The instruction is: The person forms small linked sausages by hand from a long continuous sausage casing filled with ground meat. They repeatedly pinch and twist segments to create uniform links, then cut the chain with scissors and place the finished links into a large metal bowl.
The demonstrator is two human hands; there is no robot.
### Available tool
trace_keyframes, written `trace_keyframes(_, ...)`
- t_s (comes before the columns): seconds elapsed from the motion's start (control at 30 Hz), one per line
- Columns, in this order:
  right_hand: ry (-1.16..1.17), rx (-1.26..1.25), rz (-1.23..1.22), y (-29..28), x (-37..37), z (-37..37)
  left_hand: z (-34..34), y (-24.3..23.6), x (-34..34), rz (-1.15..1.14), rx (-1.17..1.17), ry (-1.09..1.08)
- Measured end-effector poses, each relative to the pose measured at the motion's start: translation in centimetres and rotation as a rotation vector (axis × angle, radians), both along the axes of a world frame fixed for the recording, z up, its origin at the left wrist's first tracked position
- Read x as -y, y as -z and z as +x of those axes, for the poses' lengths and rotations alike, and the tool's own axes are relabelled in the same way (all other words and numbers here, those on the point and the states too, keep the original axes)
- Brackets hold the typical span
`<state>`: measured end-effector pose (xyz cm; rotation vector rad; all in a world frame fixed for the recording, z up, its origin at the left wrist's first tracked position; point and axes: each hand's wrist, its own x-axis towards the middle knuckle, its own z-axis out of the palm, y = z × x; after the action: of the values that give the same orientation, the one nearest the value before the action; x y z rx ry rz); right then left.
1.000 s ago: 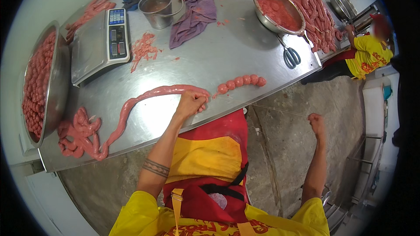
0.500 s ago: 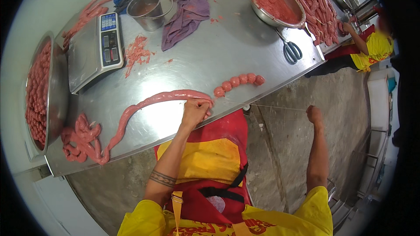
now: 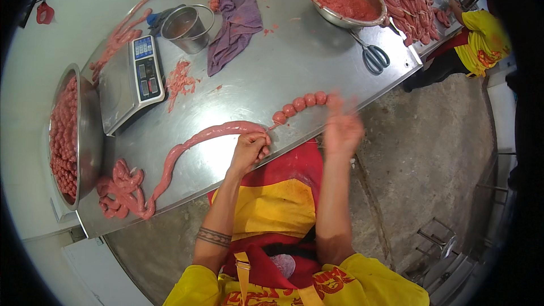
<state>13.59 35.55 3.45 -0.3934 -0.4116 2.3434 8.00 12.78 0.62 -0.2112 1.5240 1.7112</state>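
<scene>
My left hand (image 3: 250, 151) is closed round the right end of a long filled sausage (image 3: 204, 132), close to the table's front edge. The sausage curves left and ends in a loose coil. Just past my left hand, a string of small round sausage links (image 3: 299, 104) lies on the metal, joined by a narrow twisted neck. My right hand (image 3: 343, 131) is beside the far end of those links, over the table edge. Motion smears its fingers, so their hold cannot be made out. No thread can be seen clearly between my hands.
On the steel table (image 3: 249, 88) stand a scale (image 3: 148, 73), a metal bucket (image 3: 187, 29), a purple cloth (image 3: 235, 31), scissors (image 3: 374, 58) and a bowl of ground meat (image 3: 347, 1). A large basin (image 3: 89, 136) holds links at left. Piled sausages (image 3: 405, 5) lie near another person (image 3: 484, 39).
My right hand has swung in from far right, where it pulled a thin thread taut, to the round links. My left hand stays on the sausage end. The view has shifted slightly.
</scene>
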Motion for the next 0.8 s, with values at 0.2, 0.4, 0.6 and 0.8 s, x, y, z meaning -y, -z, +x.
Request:
trace_keyframes(0.2, -0.444, 0.713, 1.155, 2.1, -6.0, 2.6, 0.0, 0.3, -0.1, 0.04, -0.012, 0.016)
trace_keyframes(0.4, -0.44, 0.501, 1.826, 3.0, 3.5, 0.2, -0.3, 0.4, 0.6, 0.035, -0.027, 0.05)
trace_keyframes(0.6, -0.796, 0.5, 0.362, -1.7, -7.5, 0.1, 0.3, 1.0, 0.0, 0.037, -0.009, 0.016)
trace_keyframes(0.8, -0.871, 0.744, 0.301, 1.0, -13.3, 2.1, 0.2, 2.3, -1.9, -0.05, -0.013, -0.029)
